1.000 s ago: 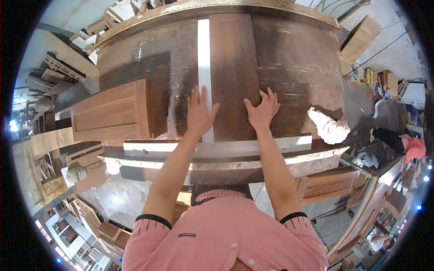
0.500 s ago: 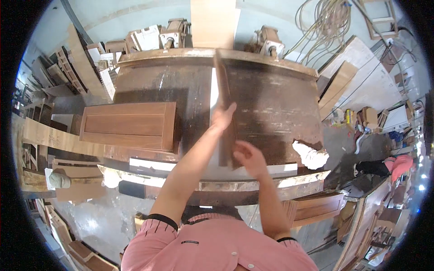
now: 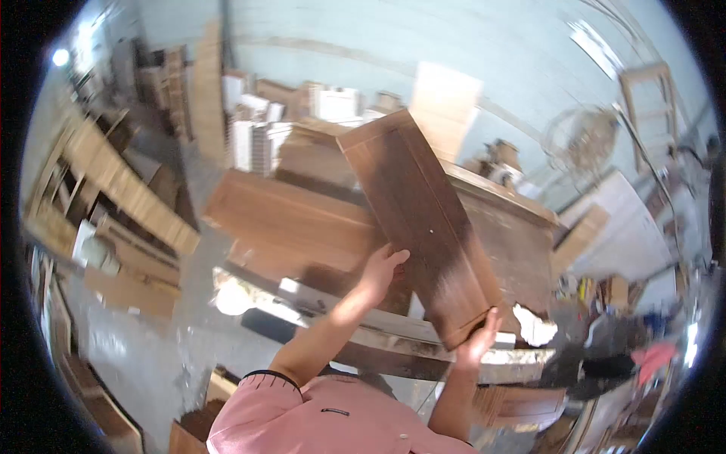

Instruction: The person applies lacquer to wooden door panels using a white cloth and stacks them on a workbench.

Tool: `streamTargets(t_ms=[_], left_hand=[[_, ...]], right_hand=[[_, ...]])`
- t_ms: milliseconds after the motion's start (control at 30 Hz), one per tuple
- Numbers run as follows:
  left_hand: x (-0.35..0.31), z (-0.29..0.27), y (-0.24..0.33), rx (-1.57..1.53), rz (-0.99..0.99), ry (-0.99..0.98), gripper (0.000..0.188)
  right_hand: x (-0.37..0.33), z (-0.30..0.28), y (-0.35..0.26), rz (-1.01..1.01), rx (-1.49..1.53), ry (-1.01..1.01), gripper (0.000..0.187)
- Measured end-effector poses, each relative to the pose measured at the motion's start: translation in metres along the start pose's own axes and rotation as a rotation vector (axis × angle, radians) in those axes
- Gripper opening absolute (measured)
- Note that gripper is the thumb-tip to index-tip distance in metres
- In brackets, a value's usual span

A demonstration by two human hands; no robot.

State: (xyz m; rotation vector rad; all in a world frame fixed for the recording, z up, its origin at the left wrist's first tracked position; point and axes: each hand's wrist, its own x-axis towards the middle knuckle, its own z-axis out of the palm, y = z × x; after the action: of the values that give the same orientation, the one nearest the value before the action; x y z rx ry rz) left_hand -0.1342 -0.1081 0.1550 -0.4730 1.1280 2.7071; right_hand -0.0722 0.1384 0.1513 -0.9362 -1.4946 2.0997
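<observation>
A brown wooden cabinet door (image 3: 420,219) is held tilted above the workbench (image 3: 514,250), its broad face with a raised frame toward me. My left hand (image 3: 384,272) grips its left long edge, the thumb lying on the face. At the lower right corner, my right hand (image 3: 481,339) is closed round the short end, with some fingers hidden behind it. A second wooden cabinet door (image 3: 295,216) lies flat on the bench to the left, partly behind the held one.
A crumpled white cloth (image 3: 535,325) lies at the bench's right front corner. Boards and stacked pieces (image 3: 257,136) stand at the back left. Another wooden panel (image 3: 522,406) is low at the right. A person in pink (image 3: 654,362) is at the far right.
The held cabinet door was standing on edge; now its broad face shows and it leans to the left. My right hand has moved onto its near end. The view has swung left.
</observation>
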Motion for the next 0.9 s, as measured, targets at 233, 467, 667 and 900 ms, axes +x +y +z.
streamTargets(t_ms=[233,467,667,900], left_hand=[[-0.075,-0.134,0.065,0.302,0.188,0.159,0.051],[-0.072,-0.208,0.1,0.164,0.209,0.317,0.048],[-0.082,-0.226,0.098,0.607,-0.164,0.048,0.059],[-0.106,-0.185,0.005,0.865,-0.255,-0.27,0.051]], right_hand=[[0.022,0.104,0.007,-0.246,-0.282,-0.557,0.059],[-0.024,0.214,0.043,-0.071,-0.255,-0.718,0.057],[-0.011,0.212,0.052,-0.21,-0.421,-0.489,0.065],[-0.002,0.068,0.088,-0.423,-0.452,-0.346,0.039]])
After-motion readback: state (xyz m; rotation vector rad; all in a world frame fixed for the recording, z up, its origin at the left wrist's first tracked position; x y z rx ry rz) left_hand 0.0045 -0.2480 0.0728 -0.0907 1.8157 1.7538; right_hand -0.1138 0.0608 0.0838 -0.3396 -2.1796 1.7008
